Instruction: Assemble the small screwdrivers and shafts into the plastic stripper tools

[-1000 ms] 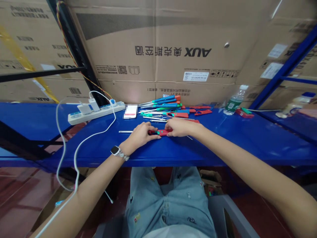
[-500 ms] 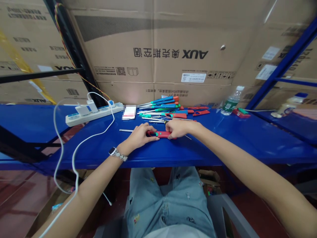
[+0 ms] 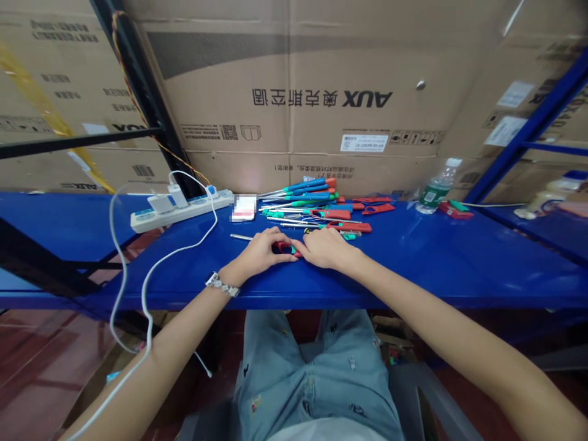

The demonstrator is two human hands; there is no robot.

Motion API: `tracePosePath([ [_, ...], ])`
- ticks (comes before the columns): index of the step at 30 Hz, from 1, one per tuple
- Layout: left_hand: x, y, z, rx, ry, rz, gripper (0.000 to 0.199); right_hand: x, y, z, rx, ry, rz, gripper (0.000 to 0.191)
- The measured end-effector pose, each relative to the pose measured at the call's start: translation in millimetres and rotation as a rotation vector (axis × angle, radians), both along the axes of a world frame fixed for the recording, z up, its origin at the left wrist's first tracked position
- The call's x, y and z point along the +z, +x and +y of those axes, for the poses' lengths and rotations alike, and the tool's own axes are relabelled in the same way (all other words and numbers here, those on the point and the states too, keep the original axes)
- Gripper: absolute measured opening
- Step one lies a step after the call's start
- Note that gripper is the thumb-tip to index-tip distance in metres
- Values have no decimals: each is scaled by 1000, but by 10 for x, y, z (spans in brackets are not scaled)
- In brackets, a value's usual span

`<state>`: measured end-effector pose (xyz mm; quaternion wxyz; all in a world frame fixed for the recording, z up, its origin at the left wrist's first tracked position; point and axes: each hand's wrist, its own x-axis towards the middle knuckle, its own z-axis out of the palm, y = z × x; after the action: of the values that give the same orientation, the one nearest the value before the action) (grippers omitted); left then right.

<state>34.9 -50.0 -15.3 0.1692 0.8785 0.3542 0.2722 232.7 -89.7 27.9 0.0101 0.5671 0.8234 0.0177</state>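
Observation:
A red lighter-like tool (image 3: 282, 247) with a green part and a long metal tube lies low over the blue table, its tube pointing left. My left hand (image 3: 264, 251) is closed on its front part, thumb below and fingers above. My right hand (image 3: 325, 247) is closed over the handle end and hides most of it; its thumb and fingertips meet the red body beside my left fingertips. Just behind my hands is a pile of similar tools (image 3: 312, 197) with blue, red and green handles and metal tubes. A small yellow and black item (image 3: 307, 232) shows beside my right fingers.
On the blue table (image 3: 413, 263) a white power strip (image 3: 184, 211) with chargers and a white cable (image 3: 184, 250) lies left. A pale card-like item (image 3: 244, 207) is near the pile. To the right stand a water bottle (image 3: 432, 191) and red box (image 3: 454, 210). Cardboard (image 3: 298, 73) rises behind.
My right hand has shifted left along the tool and now covers more of its handle. More red handle in the pile shows behind it. The view has shifted slightly.

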Motion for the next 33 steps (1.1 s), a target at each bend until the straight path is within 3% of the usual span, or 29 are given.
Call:
tracePosePath([
  [9,-29,-13,7,57,-16,-51,62,-38,53,30,-5,31,136,51],
  [13,54,5,-101,156,133,-81,66,-82,73,8,-81,43,252,54],
  [17,152,2,-209,437,340,-507,29,-153,114,-16,-164,102,405,57],
  [19,170,-4,-223,522,214,-687,37,-170,124,-26,-193,139,481,58],
  [21,176,21,-217,505,-115,-757,48,-173,113,-37,-211,161,546,57],
  [23,187,105,-205,399,-495,-788,50,-169,79,-52,-219,164,591,56],
  [25,211,250,-193,237,-727,-869,51,-169,26,-73,-218,163,629,55],
  [27,246,432,-178,147,-782,-1009,47,-179,-36,-95,-212,164,679,54],
  [31,334,762,-133,140,-767,-1277,39,-237,-131,-104,-236,128,833,51],
  [33,389,862,-113,103,-770,-1334,36,-276,-133,-88,-180,88,969,53],
])
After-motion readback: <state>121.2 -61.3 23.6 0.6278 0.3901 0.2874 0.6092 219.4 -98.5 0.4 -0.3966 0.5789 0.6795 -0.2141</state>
